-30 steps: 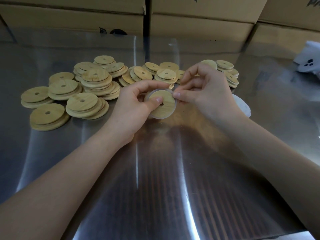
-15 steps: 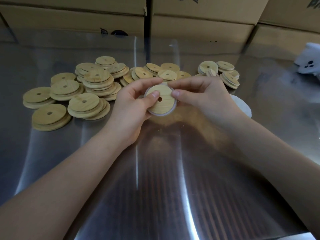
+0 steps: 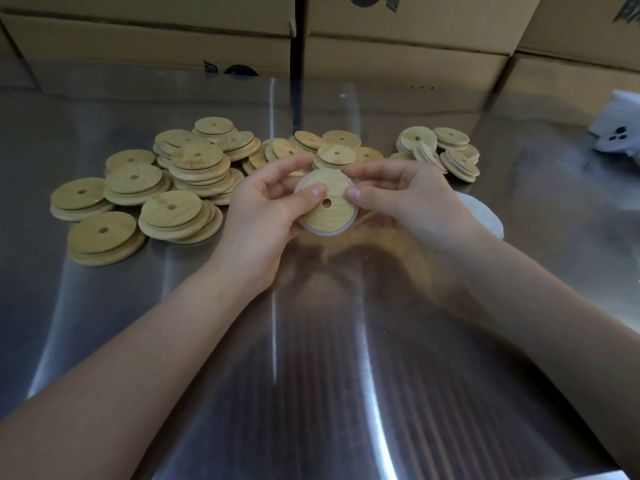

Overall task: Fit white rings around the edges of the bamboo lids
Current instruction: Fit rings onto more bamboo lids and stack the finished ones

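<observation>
Item under work: one bamboo lid [image 3: 327,206], round, with a small hole near its centre, held above the steel table [image 3: 329,358] with its face tilted toward the camera. A white ring [image 3: 325,233] shows along the lid's lower edge and again at its upper left edge. Whether it is seated all the way round cannot be told.

Left hand [image 3: 263,209]: grips the lid from the left, thumb pressed on its face and fingers curled behind. Right hand [image 3: 408,199]: pinches the lid from the right, thumb tip on the face near the rim and the forefinger over the top edge.

Left of the lid and behind it: loose lids [image 3: 194,168] in low, uneven stacks, each with the same centre hole. Behind the lid to the right: a smaller group of lids [image 3: 446,150], some showing pale edges. Just right of the lid, partly hidden by the right wrist: a flat white object [image 3: 485,213], not identifiable.

Far behind the lid: cardboard boxes [image 3: 398,60]. They carry dark printed marks [image 3: 239,71], cut off or blurred, and no word can be read. Far right of the lid: a white item with dark dots [image 3: 616,133], blurred.
</observation>
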